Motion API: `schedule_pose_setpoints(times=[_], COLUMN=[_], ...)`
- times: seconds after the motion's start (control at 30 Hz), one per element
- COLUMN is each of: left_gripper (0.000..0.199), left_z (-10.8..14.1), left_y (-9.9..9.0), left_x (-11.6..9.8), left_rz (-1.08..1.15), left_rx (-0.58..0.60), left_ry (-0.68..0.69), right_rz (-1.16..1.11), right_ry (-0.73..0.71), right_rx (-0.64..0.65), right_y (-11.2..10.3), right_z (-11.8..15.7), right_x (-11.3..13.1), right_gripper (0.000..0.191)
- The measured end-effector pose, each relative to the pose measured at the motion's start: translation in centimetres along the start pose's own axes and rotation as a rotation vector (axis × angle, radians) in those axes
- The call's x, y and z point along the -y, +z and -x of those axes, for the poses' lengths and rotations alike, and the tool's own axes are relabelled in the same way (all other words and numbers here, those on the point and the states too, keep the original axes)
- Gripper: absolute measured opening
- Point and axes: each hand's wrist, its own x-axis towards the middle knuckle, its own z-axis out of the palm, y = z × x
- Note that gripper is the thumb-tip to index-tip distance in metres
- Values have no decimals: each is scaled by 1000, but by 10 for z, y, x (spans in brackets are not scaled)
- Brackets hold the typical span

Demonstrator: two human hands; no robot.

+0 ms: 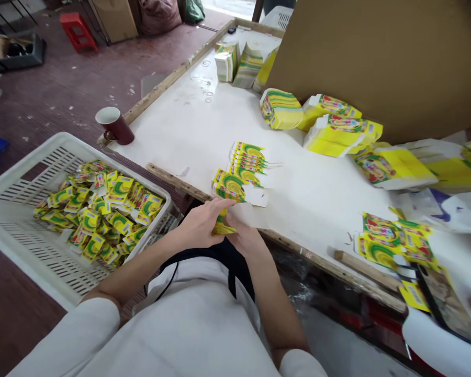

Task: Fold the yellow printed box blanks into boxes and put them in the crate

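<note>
Close to my body, at the table's front edge, a small yellow and green paper carton [222, 227] is held between both hands. My left hand [200, 224] is closed on its left side, with the fingers bent over the top. On the other side my right hand [241, 236] grips it from the right, its fingers partly hidden. Just beyond the hands, flat printed cartons [247, 166] lie overlapped in a row on the white table [184, 123], their white flaps pointing right.
Left of me a white plastic basket [68, 140] holds many folded yellow cartons [90, 222]. A maroon mug [120, 128] stands at the table's left corner. Stacks of flat cartons [337, 136] line a large cardboard sheet [377, 57]. A wooden strip [369, 269] lies front right.
</note>
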Motion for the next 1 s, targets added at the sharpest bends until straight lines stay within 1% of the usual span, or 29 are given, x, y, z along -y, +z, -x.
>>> schedule_pose_setpoints(times=[0.03,0.1,0.17,0.2,0.27,0.3,0.37,0.4,0.47,0.5,0.53,0.6,0.67,0.7,0.8,0.9,0.93,1.0], left_gripper=[73,64,56,56,63,68,76,77,75,73,70,62,57,55,52,52,51,49], left_z=[1,1,1,0,0,-1,0,0,3,4,5,7,7,6,2,-2,-3,-4], left_y=[1,3,3,4,5,7,11,13,15,15,13,8,-1,-6,-19,-23,-22,-19], left_x=[0,2,4,6,9,11,14,15,16,15,14,12,10,10,8,6,5,5], left_rz=[-14,-20,3,19,57,73,74,54,-19,-54,-76,-93,-95,-94,-86,-110,-126,-159], left_rx=[0,-1,19,36,66,59,-7,-50,-95,-87,-69,-40,-42,-44,-17,20,19,-12], left_ry=[13,11,-19,-43,-75,-76,-60,-57,-94,-130,-170,-229,-242,-238,-237,-228,-220,-205], right_rz=[-66,-110,-65,-17,182,323,604,704,785,794,804,850,920,946,967,933,912,859], right_ry=[50,70,17,-36,-176,-246,-352,-385,-438,-458,-472,-470,-433,-412,-373,-359,-355,-362], right_rx=[31,9,-48,-67,-73,-68,-77,-101,-183,-216,-221,-151,-48,-17,39,91,76,-3], right_y=[0,0,1,2,3,4,4,3,0,-3,-6,-11,-15,-17,-23,-29,-29,-27], right_z=[-1,-1,1,3,7,8,10,10,9,8,8,7,8,9,13,12,11,6], right_x=[-2,-4,-3,-2,0,1,2,2,1,0,0,0,2,4,13,21,22,19], right_gripper=[62,69,74,76,75,70,52,46,47,48,50,58,66,64,49,38,35,28])
